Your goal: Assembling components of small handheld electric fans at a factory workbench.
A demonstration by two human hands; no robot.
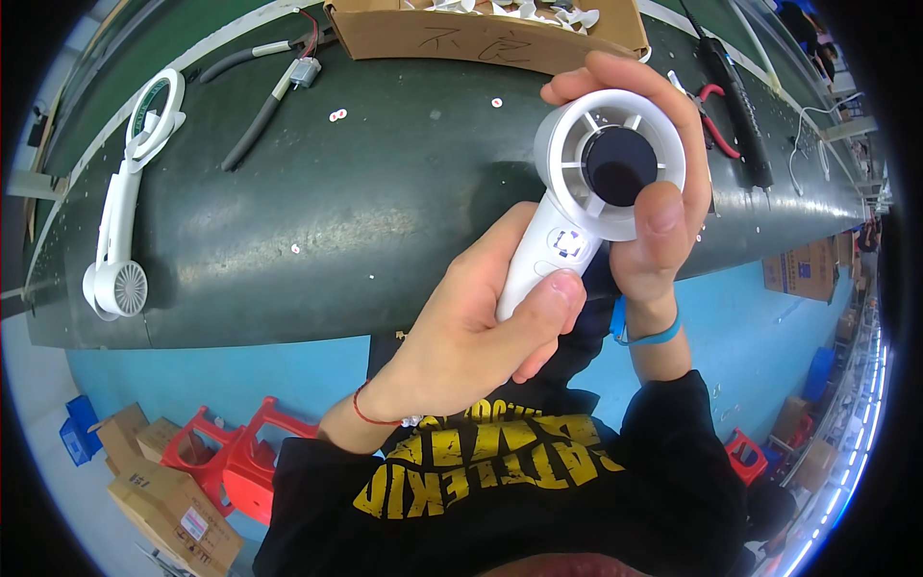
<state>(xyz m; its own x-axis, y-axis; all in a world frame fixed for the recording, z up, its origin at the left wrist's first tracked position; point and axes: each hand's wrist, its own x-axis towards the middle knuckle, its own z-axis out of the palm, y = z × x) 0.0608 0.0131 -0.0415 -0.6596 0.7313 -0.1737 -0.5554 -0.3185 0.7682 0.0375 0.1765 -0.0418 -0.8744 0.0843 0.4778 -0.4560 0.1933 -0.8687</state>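
A white handheld fan [555, 238] is tilted up to the right in front of me, above the table's near edge. Its round head has an open spoked ring with a dark disc [620, 165] in the centre. My left hand [471, 322] wraps round the handle, thumb lying along its face below a small square-cornered mark. Around the fan head curls my right hand [673, 163], fingers behind the far rim and thumb at the near right rim. The lower end of the handle is hidden in my left palm.
The dark green table [404, 192] carries a white folded device [120, 216] at left, grey-handled wire cutters [264, 111], red-handled pliers [716, 120] and a black electric screwdriver [735, 106]. A cardboard box [490, 38] of white parts stands behind. Red stools [240, 457] and cartons [178, 510] sit on the floor.
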